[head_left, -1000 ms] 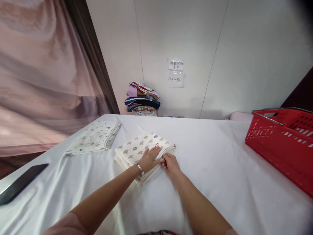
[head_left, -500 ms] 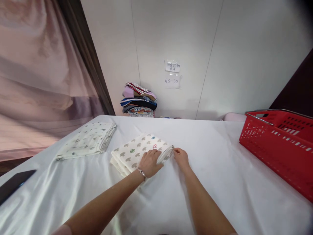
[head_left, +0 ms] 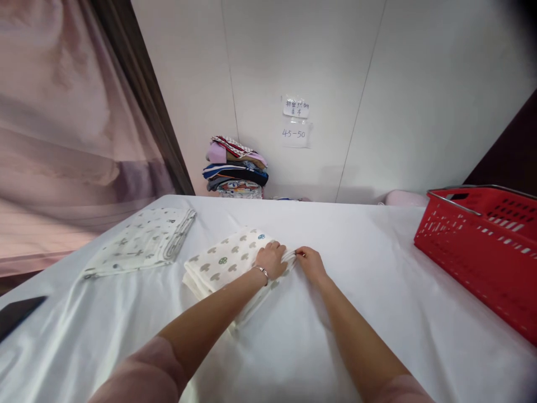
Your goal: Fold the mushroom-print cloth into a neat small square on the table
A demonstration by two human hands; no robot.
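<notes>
A folded white cloth with grey mushroom-like prints and a few coloured ones lies on the white-covered table. My left hand, with a bracelet at the wrist, rests flat on top of it near the right edge, fingers stretched out. At the cloth's far right corner, my right hand pinches the layered edge between thumb and fingers. Left of this cloth lies another folded white cloth with small dark prints; neither hand touches it.
A red plastic basket with a metal handle stands at the right. The corner of a dark flat object shows at the left edge. Behind the table are a stack of folded fabrics and a wall with paper labels; a pink curtain hangs left.
My left hand has slid right and farther away across the cloth, toward its pinched corner. The right hand still pinches that corner. The view has shifted slightly.
</notes>
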